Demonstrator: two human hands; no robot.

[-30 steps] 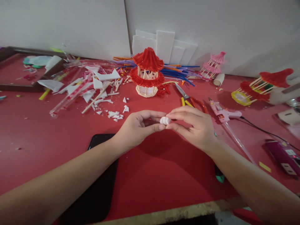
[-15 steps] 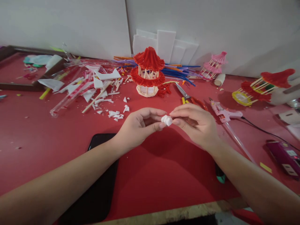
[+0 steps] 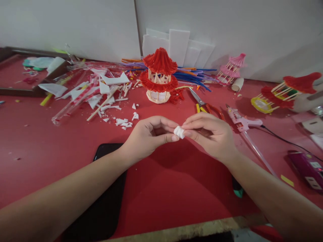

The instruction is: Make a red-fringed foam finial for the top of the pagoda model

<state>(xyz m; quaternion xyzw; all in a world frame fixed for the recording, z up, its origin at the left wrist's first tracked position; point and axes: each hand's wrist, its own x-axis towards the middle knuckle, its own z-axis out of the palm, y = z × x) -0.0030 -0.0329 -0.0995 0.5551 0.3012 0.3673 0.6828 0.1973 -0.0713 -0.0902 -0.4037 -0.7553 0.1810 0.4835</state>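
A small lumpy white piece [image 3: 179, 132], perhaps foam, is pinched between my two hands above the red table [image 3: 161, 195]. My left hand [image 3: 151, 136] grips its left side between thumb and fingers. From the other side, my right hand [image 3: 210, 134] holds it with the thumb and fingertips. Behind the hands stands a little two-tiered pavilion [image 3: 158, 75] with red fuzzy roofs and pale stick posts. Scissors [image 3: 198, 97] with red handles lie just beyond my right hand, partly hidden by it.
White scraps, sticks and plastic wrappers [image 3: 101, 90] cover the back left. Pipe cleaners [image 3: 194, 79] and white foam sheets [image 3: 179, 47] are by the wall. A pink glue gun [image 3: 241, 119], a purple power strip [image 3: 306, 168] and a pink pavilion [image 3: 232, 69] are on the right. A black phone [image 3: 101, 198] lies under my left forearm.
The white piece has turned slightly between my fingers, and its ridged side shows more now. Both hands stay in nearly the same place. The view has shifted a little.
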